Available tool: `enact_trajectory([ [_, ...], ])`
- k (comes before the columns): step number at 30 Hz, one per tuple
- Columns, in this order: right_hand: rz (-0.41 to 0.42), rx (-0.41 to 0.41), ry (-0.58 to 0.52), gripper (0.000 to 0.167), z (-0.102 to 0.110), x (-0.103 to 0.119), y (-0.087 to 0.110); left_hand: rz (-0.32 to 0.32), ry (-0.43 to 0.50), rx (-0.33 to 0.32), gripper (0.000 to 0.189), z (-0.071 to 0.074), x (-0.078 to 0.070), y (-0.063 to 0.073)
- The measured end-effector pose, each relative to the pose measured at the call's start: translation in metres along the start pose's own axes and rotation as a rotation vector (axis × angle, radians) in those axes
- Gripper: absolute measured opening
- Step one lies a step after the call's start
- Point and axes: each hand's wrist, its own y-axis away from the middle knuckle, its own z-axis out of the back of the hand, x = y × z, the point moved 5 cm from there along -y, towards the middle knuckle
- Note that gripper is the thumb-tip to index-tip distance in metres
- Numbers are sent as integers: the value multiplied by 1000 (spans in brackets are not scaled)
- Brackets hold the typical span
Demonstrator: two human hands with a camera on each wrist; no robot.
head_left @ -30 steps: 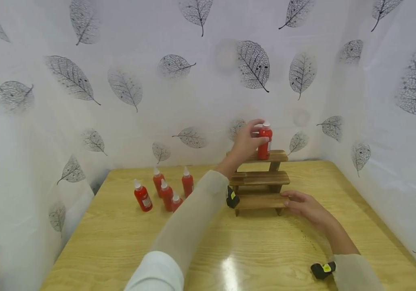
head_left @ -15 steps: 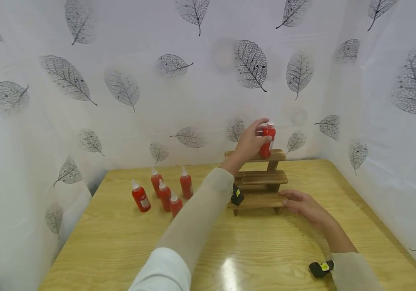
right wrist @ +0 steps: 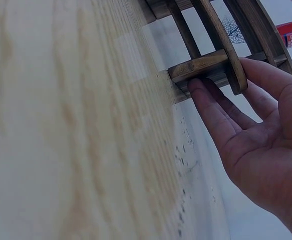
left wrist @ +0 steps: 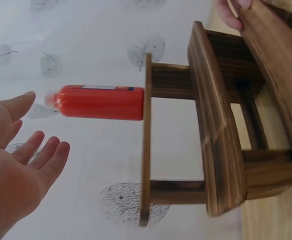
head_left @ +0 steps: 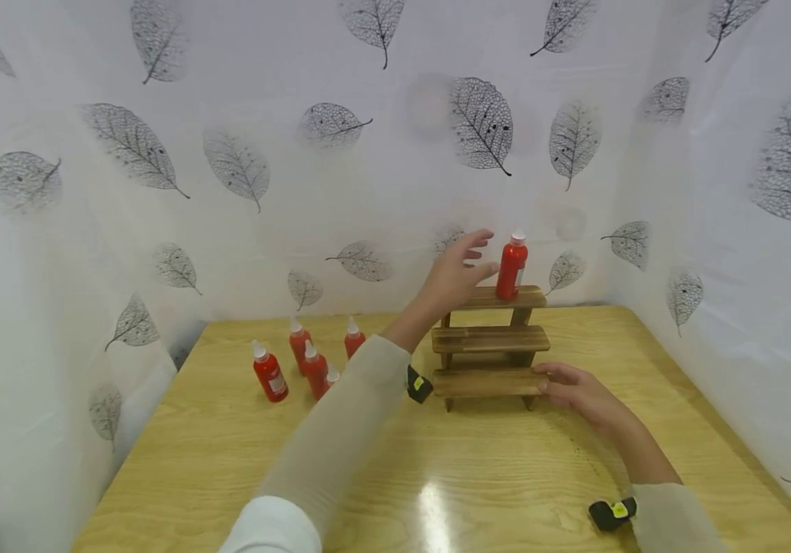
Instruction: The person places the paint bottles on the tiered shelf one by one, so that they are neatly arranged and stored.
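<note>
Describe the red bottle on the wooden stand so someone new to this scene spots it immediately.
On the yellow wood-grain table stands a brown three-tier wooden stand. Its top tier, beside the left hand, holds an upright red cylindrical bottle with a white top. It alone is raised; the other red, white-tipped bottles stand on the table.

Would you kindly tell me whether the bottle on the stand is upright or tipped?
Upright: the red bottle stands base-down on the top wooden tier, its white cap uppermost.
</note>
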Motion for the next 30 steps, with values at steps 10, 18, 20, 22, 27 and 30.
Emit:
enact_trajectory([
  [10,7,4,-12,55,-1,1,3,-162,-90,-86,49,64,18,78],
  [18,5,-2,-9,55,-2,-1,1,-105,-104,-249,44,126,45,143],
  [20,14,5,-6,55,-2,-1,1,-96,-102,-291,44,138,52,158],
  [22,16,7,-6,55,-2,0,1,-85,-94,-331,44,149,60,173],
  [27,16,7,4,55,-2,1,2,12,-103,-435,44,174,84,202],
  [30,12,6,7,55,-2,1,2,93,-124,-492,43,187,98,218],
])
